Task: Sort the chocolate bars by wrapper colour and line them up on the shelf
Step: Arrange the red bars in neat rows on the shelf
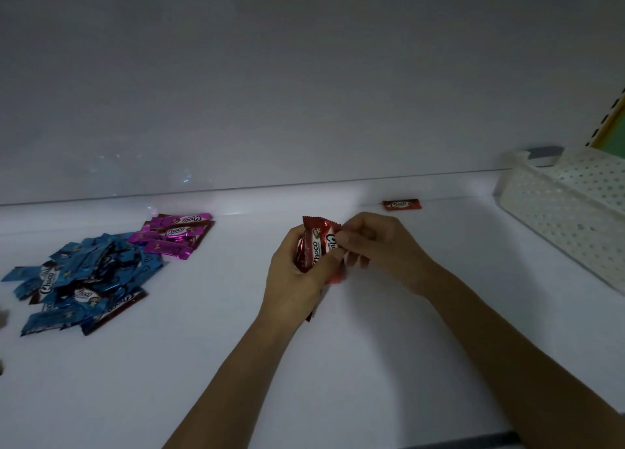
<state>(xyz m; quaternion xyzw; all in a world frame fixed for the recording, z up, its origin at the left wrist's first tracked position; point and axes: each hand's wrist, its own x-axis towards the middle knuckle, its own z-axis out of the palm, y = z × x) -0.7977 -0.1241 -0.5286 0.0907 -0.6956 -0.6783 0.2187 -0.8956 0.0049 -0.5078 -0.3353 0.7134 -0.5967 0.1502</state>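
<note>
Centrally, a bunch of red-wrapped chocolate bars point(316, 251) is held above the white shelf point(209, 364), wrappers reading "Choco" in white script on a white oval. Left hand point(296, 276) wraps the bunch from below, fingers curled closed around it, thumb across the front. Right hand point(370, 244) meets it from the right, fingertips point(340, 244) pinched on the edge of the front bar. Bars stand roughly upright, crimped top ends showing; exact count in the bunch can't be told.

One single red bar point(401, 205) lies flat at the back of the shelf against the rear panel, well apart from the hands, same "Choco" logo, smaller text unreadable.

Left side: a small stack of magenta bars point(176, 234) near the back, "Choco" legible on two, printed upside down to the camera. Just beside and in front, touching it, a bigger loose heap of blue bars point(84, 279), "Choco" readable on several, with one dark brown-red bar point(118, 308) at its front edge.

Right edge: a white perforated plastic basket point(568, 212) sits on the shelf, contents not visible.
</note>
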